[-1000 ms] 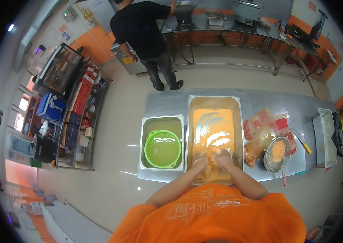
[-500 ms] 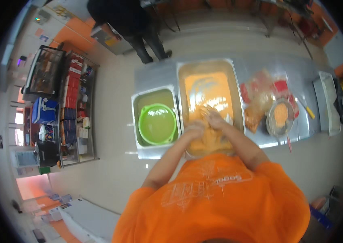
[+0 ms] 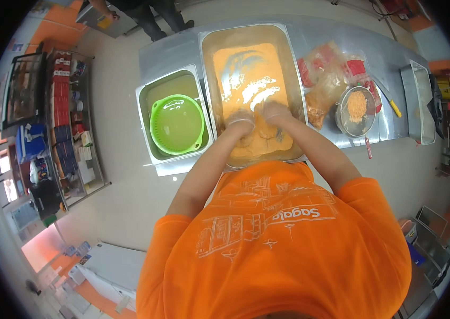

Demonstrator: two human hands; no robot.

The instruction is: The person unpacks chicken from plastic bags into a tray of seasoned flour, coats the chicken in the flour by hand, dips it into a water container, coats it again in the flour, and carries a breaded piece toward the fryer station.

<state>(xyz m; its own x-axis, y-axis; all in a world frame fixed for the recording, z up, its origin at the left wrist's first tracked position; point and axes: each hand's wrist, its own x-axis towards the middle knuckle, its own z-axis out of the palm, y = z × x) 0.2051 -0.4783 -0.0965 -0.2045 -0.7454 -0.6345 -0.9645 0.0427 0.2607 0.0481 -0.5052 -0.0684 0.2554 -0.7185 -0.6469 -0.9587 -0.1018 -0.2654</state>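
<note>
A deep metal pan [image 3: 295,58] in front of me holds a spread layer of orange powder [image 3: 233,69], thin enough at the far end for bare metal to show. Both my hands are down in the near half of it, apparently in thin clear gloves. My left hand [image 3: 241,122] is beside the left wall, bent down into the powder. My right hand [image 3: 275,111] reaches in just to its right. Fingers of both are blurred and partly sunk, so their grip does not show. A coated lump [image 3: 266,130] lies between and below the hands; its kind is unclear.
Left of the pan, a smaller metal pan [image 3: 145,114] of cloudy liquid holds a green plastic colander [image 3: 153,130]. To the right lie plastic bags [image 3: 331,80], a sieve [image 3: 344,125] with orange crumbs and a yellow-handled knife [image 3: 395,108]. A person [image 3: 156,18] stands beyond the metal table [image 3: 174,50].
My view has shifted, so the table sits higher and further left. My hands have drawn apart from being close together over the powder and now press lower into it.
</note>
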